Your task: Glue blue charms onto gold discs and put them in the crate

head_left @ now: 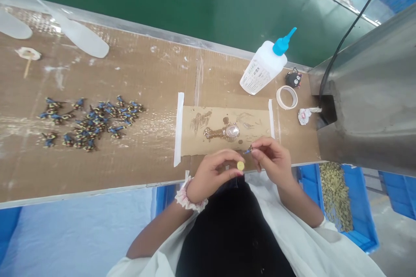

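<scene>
At the near edge of the table (146, 160), my left hand (212, 173) pinches a little yellow disc (240, 165) at its fingertips, flat face up. My right hand (271, 160) pinches a tiny blue piece (248, 150). It sticks out left past my fingertips, lying sideways, I think, just above the disc.

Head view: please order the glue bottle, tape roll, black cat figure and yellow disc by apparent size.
1. glue bottle
2. tape roll
3. black cat figure, slightly smaller
4. yellow disc, held by the left hand, smallest though probably nearer the camera
</scene>
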Demonstrator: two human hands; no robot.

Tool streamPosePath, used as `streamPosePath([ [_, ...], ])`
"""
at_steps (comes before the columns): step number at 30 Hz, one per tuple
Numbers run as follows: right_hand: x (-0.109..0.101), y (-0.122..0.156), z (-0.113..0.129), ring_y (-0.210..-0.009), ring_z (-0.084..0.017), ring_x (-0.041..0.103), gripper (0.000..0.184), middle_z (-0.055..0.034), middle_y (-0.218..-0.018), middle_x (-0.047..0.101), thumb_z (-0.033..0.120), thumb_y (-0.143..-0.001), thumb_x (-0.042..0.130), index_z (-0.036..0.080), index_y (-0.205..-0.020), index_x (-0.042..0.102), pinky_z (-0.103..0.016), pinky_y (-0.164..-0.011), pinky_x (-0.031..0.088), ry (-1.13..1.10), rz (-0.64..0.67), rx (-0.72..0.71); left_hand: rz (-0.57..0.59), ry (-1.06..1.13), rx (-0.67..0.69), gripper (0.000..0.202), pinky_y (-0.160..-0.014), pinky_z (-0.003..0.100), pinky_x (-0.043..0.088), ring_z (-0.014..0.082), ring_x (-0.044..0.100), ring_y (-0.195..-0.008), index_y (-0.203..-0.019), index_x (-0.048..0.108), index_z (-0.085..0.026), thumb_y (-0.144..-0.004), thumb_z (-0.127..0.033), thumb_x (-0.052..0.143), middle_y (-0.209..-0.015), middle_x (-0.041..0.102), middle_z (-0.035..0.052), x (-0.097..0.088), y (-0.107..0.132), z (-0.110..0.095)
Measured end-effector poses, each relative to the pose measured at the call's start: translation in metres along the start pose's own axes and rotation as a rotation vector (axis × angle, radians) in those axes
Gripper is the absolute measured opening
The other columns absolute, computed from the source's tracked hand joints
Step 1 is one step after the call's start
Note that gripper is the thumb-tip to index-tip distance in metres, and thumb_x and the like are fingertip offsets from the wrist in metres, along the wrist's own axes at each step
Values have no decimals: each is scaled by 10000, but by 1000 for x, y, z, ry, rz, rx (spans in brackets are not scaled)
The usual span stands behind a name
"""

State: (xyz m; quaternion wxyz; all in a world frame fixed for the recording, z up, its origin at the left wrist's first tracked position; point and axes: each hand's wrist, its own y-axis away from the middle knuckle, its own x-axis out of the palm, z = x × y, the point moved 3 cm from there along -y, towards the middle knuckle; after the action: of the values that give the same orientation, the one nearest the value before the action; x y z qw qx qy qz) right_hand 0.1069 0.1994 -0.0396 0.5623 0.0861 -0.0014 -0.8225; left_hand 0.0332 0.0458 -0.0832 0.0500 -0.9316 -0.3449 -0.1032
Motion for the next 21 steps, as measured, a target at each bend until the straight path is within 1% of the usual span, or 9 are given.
streamPosePath([
  [3,-1,-9,-9,-480,-76,515,94,-17,-814,622,306,-904,648,213,-915,633,-225,-425,435,174,-108,-138,-138,137,-114,206,-783,299,603,181,714,-850,-919,705,-177,-788,-326,760,-972,750,87,-5,-3,16],
  [6,0,-16,-19,-530,-97,532,76,-43,-857,637,291,-917,619,215,-919,628,-242,-453,453,306,-121,-216,-243,308,-228,290,-820,360,610,200,733,-836,-917,665,-150,-745,-344,797,-997,761,110,-11,-5,28],
  [8,2,-19,-23,-547,-106,546,88,-48,-872,635,302,-926,601,216,-912,619,-248,-451,459,336,-124,-234,-281,379,-284,321,-820,382,612,201,738,-800,-899,646,-140,-720,-343,818,-970,767,113,-14,-5,32],
  [11,6,-21,-27,-587,-121,583,64,-47,-883,633,277,-932,594,218,-917,612,-262,-478,494,350,-125,-255,-291,452,-307,337,-778,364,620,188,736,-738,-859,635,-134,-681,-324,849,-907,773,95,-17,-5,33],
  [14,9,-23,-28,-620,-129,606,18,-40,-869,638,225,-929,596,218,-932,613,-271,-521,514,388,-117,-285,-290,499,-303,327,-714,333,625,172,728,-683,-840,635,-132,-680,-317,852,-847,771,76,-19,-5,33],
  [18,10,-25,-28,-640,-133,619,41,-24,-836,640,181,-920,599,219,-933,609,-278,-558,523,430,-129,-335,-287,499,-315,343,-704,350,627,182,726,-677,-838,636,-133,-684,-358,844,-856,771,88,-19,-7,31],
  [21,10,-26,-29,-641,-133,623,60,-18,-831,640,164,-917,597,221,-933,609,-277,-559,525,448,-134,-363,-282,492,-323,349,-699,347,625,185,724,-677,-834,641,-135,-688,-384,837,-859,772,93,-18,-7,30],
])
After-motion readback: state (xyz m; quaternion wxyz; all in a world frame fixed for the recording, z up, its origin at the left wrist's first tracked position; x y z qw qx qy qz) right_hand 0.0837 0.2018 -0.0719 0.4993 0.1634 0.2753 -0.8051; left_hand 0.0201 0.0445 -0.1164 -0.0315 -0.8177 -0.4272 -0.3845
